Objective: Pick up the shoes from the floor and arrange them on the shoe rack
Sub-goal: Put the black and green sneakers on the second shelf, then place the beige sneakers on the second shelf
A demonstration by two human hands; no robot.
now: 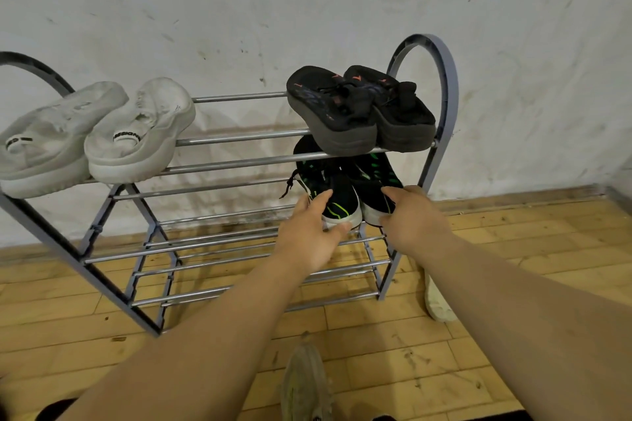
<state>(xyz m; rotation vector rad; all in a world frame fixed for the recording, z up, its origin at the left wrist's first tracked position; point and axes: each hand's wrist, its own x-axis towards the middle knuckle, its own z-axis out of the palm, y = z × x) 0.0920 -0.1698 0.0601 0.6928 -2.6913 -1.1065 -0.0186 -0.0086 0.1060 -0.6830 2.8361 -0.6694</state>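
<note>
Two black, green-striped knit sneakers (345, 195) on our grey metal-bar shoe rack (239, 161): left hand (309, 232) and right hand (412, 219) each clasped one heel.

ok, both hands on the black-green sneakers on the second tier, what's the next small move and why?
Probably nudge the black-green sneakers further back, then let go: left hand and right hand rest on heels overhanging the front rail, and beige shoes wait on the floor.
</note>
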